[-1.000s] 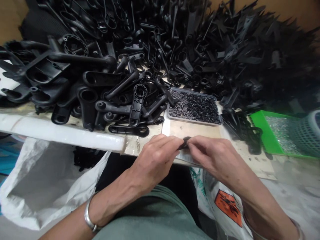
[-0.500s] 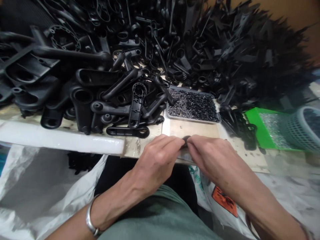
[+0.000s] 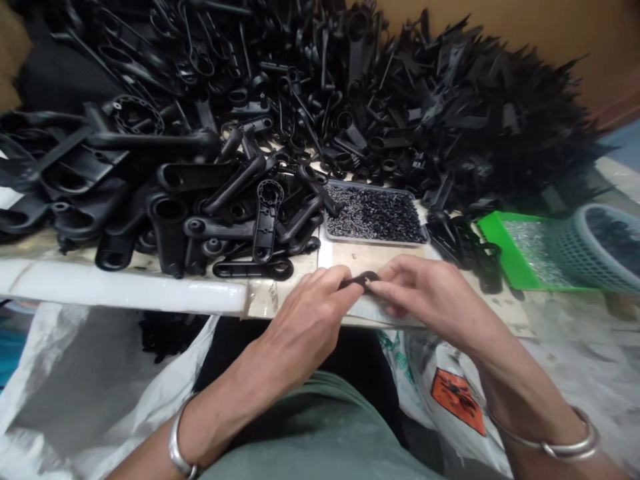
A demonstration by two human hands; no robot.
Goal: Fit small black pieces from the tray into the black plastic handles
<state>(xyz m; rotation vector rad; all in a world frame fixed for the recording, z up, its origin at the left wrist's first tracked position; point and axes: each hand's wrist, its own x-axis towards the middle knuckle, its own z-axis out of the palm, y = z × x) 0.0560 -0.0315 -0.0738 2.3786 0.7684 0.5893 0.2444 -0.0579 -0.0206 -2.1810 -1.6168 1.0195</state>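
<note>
Near the table's front edge, my left hand [image 3: 313, 310] is closed around a small black plastic part [image 3: 369, 276], gripping its left end. My right hand [image 3: 425, 287] pinches at the right end of the same part, thumb and forefinger together. Fingers cover most of the part, so its full shape is hidden. Just beyond my hands lies a shallow clear tray [image 3: 377, 241] full of small dark and grey pieces. To its left, a black arm-shaped part with a ring end [image 3: 265, 223] rests against other black parts.
A large heap of black plastic parts [image 3: 320, 87] fills the back of the table. At right stand a green bin [image 3: 493, 233] with small clear pieces and a grey-blue mesh basket [image 3: 583, 243]. White foam [image 3: 125, 285] lines the left front edge; white sacks [image 3: 100, 373] hang below.
My right hand has turned and its fingers have opened out somewhat, so more of the black part shows between my hands. The whole view has shifted slightly.
</note>
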